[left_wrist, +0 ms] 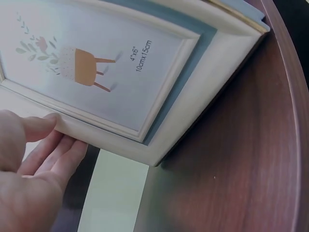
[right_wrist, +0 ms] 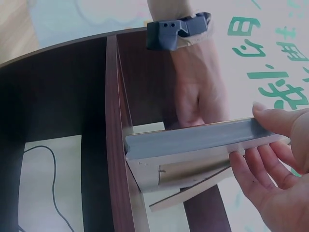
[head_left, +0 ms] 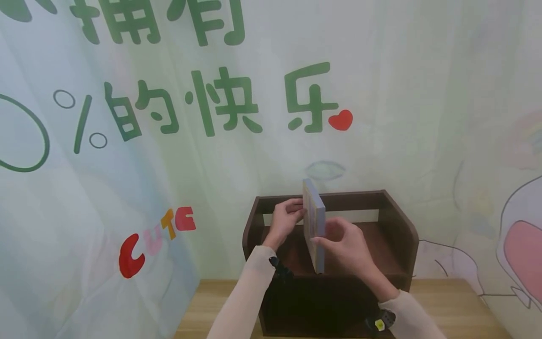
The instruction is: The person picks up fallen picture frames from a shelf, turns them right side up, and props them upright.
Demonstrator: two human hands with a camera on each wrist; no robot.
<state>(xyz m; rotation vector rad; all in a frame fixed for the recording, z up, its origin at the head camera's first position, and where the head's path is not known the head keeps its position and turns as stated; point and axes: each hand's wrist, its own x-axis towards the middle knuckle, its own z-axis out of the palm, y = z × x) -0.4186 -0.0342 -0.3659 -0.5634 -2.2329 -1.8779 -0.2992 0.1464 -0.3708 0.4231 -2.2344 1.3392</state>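
A picture frame (head_left: 318,226) stands upright, edge toward me, over the upper board of a dark brown wooden shelf (head_left: 398,230). In the left wrist view its front shows a cream border, a blue-grey mat and a print of a potted plant with size lettering. My left hand (head_left: 284,222) pinches the far edge, thumb on the front border and fingers behind. On the near side, my right hand (head_left: 349,245) grips the frame between thumb and fingers. The right wrist view shows its grey edge and a back stand (right_wrist: 193,189) tilted out from the rear.
The shelf sits on a light wood table (head_left: 457,301) against a printed curtain (head_left: 406,103) with green lettering. Raised side panels and a back rail border the upper board. Below is a dark compartment (head_left: 309,306); a thin black cable (right_wrist: 54,179) shows through its rear opening.
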